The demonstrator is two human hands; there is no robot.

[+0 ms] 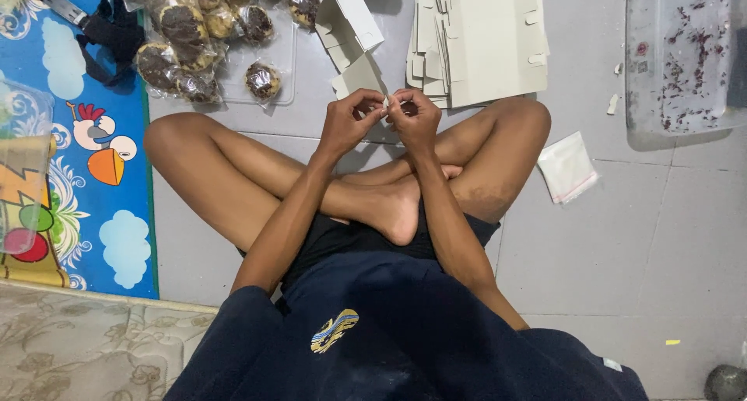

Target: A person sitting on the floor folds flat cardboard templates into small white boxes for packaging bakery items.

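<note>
Just between both hands (pixel 385 119), small white piece (pixel 387 101).

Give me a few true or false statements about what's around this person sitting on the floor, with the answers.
1. Both hands meet on a small white piece. True: left hand and right hand pinch the small white piece.
2. The flat cardboard stack lies behind the person. False: it lies ahead of the knees.
3. Wrapped pastries lie at upper left. True.
4. The clear tray is on the blue mat. False: it sits on the grey floor, far right.
</note>
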